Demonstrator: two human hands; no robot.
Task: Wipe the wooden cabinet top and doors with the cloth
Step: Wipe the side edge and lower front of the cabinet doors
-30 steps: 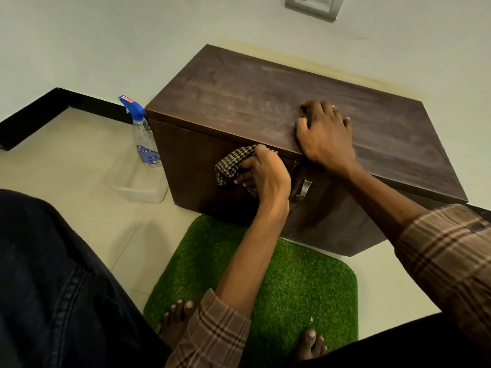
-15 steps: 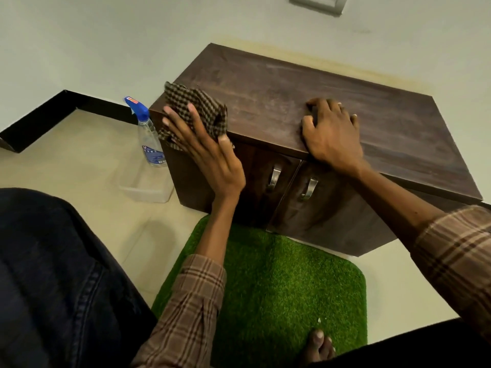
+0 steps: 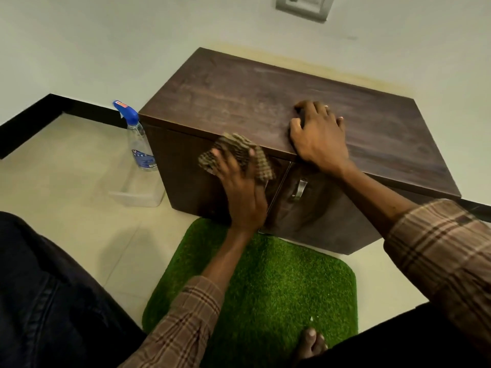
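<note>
Cloth [image 3: 240, 158], checked and bunched, sits under our left hand [image 3: 243, 192], whose fingers are spread flat over it and press it against the upper part of the left door [image 3: 186, 171], just under the front lip of the cabinet top [image 3: 239, 102]. Our right hand [image 3: 320, 136] lies palm down with fingers splayed on the top at its front edge, holding nothing and bracing us. We judge the main risk to be the wad slipping out from under flat fingers, since nothing pinches it; a hard sweep could leave it behind or drop it onto the green mat [image 3: 265, 282] below the wrist. The left door's handle is hidden behind our left hand and the cloth, so the fabric may snag there. Just to the right of the left hand, the right door's metal handle [image 3: 300, 189] is another catch point. Out past the left hand's fingers, beside the cabinet's end, a spray bottle [image 3: 138, 139] stands in a clear tub [image 3: 138, 192]; a wide stroke running off the door's edge could knock it.
</note>
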